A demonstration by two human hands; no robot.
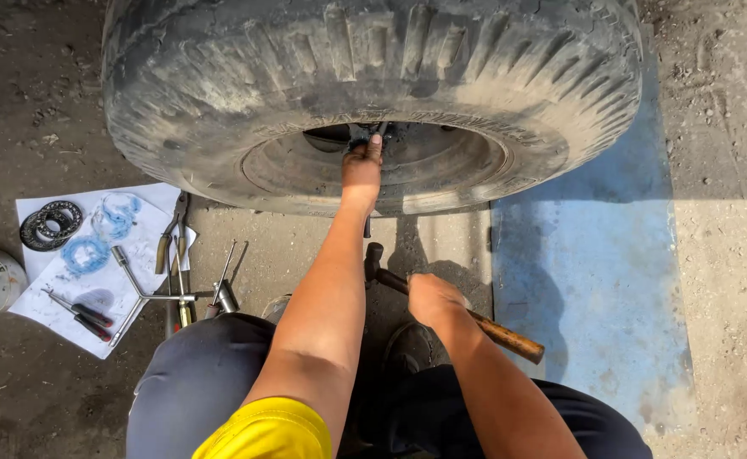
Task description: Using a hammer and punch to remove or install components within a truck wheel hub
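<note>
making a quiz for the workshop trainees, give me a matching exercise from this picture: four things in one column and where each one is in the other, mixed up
Things
1. left hand
2. hammer
3. bearing ring
4. blue sheet

Places
A. flat on the ground to the right of the tyre
B. gripped in the right hand, head low near the knees
C. reaching into the hub hollow at the middle of the wheel
D. lying on the white paper at the left, near the pliers

Pairs: 1-C, 2-B, 3-D, 4-A
</note>
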